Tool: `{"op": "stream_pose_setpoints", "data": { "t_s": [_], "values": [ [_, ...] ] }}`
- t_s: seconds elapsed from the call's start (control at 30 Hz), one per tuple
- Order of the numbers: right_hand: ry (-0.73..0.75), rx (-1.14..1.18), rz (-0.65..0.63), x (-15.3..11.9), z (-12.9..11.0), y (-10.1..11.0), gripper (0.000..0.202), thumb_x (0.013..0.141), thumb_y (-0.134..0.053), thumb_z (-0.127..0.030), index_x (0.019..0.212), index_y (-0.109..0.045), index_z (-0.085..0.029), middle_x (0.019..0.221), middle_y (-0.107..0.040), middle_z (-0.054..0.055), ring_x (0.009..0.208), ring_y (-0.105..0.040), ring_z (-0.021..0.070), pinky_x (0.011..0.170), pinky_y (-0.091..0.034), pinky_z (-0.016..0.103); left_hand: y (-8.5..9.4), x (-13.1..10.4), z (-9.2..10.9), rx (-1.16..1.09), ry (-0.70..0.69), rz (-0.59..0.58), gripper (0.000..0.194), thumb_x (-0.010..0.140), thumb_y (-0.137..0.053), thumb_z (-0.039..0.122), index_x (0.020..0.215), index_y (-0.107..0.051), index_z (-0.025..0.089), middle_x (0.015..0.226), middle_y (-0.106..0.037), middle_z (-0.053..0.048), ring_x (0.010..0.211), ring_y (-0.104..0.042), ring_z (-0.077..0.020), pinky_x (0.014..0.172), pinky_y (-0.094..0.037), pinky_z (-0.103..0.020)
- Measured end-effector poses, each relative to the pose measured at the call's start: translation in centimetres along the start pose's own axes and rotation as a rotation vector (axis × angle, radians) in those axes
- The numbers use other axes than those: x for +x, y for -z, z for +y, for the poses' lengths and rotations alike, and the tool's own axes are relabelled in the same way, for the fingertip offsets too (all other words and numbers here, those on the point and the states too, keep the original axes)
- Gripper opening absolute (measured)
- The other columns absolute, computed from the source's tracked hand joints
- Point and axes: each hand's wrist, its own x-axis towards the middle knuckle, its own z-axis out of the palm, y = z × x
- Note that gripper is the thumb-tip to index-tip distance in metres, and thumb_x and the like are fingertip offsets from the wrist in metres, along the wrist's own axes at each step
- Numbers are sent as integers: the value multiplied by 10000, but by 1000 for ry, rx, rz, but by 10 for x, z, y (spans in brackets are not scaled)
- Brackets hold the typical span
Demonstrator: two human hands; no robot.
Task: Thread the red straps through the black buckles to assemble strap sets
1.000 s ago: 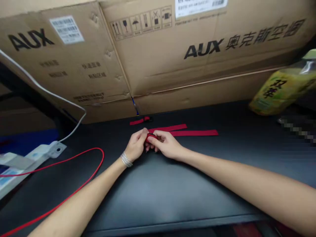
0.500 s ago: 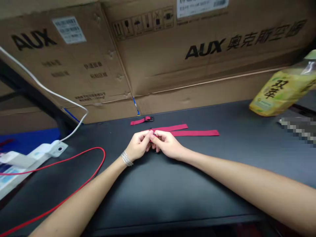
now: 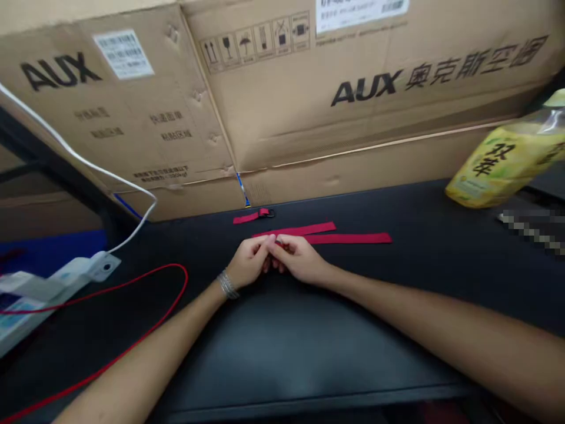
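My left hand (image 3: 248, 262), with a silver bracelet at the wrist, and my right hand (image 3: 304, 259) meet fingertip to fingertip above the dark table. Both are pinched around something small, mostly hidden, with a bit of red and black showing between the fingers. Just behind them lies one red strap (image 3: 309, 229), and a longer red strap (image 3: 353, 238) extends to the right from beside my right hand. Farther back rests a short red strap with a black buckle (image 3: 247, 218).
Large cardboard boxes (image 3: 282, 129) line the back of the table (image 3: 309, 347). A yellow drink bottle (image 3: 503, 162) stands tilted at the right. On the left are a white power strip (image 3: 70, 277), a white cable (image 3: 88, 163) and a red cable (image 3: 154, 323).
The fingers of both hands have shifted slightly around the small item. The straps have not visibly moved, and the boxes look brighter.
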Motion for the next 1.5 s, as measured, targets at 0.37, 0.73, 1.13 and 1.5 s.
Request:
{"op": "stream_pose_setpoints", "data": {
  "t_s": [0.37,0.73,1.13,1.5],
  "values": [
    [7,34,-27,1,2,1,431,814,-499,-602,773,-521,-173,632,-559,-24,505,-491,79,470,-398,204,0,1,1,-42,37,26,483,854,-403,567,638,-510,149,492,-518,19,392,-441,-69,390,-374,-178],
    [4,8,-24,-1,3,0,440,836,-478,-590,757,-530,-160,635,-576,-6,523,-493,81,493,-399,206,6,1,0,-37,10,-36,529,843,-407,591,602,-535,138,481,-533,5,392,-439,-67,409,-369,-183],
    [30,-16,-82,-3,-1,1,481,829,-486,-593,726,-590,-135,619,-616,23,531,-524,95,526,-419,221,5,-1,0,-91,12,-142,516,813,-463,589,631,-572,118,507,-569,-8,382,-443,-60,397,-367,-177],
    [-1,45,-62,-1,2,1,476,794,-529,-610,694,-577,-146,606,-615,14,521,-521,94,508,-405,216,7,0,1,-156,17,-132,538,823,-456,591,604,-573,114,506,-578,-14,407,-482,-71,426,-399,-184]
  ]
}}
